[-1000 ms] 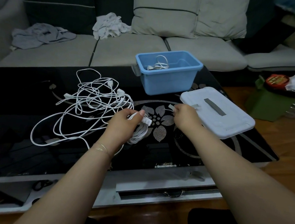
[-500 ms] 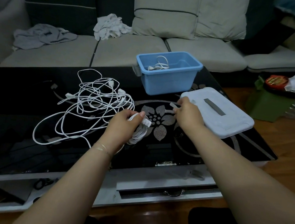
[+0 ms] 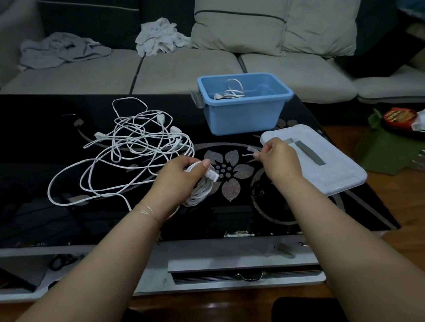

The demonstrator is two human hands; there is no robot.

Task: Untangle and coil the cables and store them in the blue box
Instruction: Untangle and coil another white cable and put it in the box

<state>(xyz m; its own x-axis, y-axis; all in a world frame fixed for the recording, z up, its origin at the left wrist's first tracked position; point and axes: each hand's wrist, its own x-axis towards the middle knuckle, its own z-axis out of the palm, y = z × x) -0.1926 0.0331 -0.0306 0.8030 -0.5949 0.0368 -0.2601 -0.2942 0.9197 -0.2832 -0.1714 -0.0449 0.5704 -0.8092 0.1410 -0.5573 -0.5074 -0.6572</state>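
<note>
One white cable coil (image 3: 199, 188) clenched in left hand (image 3: 177, 176), kept from unwinding.
Right hand (image 3: 276, 159) pinching small pale tie (image 3: 253, 155), seemingly for binding; open blue plastic box (image 3: 241, 111) waiting far right.

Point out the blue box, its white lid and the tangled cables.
blue box (image 3: 239, 121), head view, front wall.
white lid (image 3: 337, 172), head view, flat top.
tangled cables (image 3: 139, 139), head view, middle of the knot.

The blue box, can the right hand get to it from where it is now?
Probably yes. The right hand hangs just in front of the blue box, which is open on top, and nothing stands between them. It is pinching something small, though.
</note>
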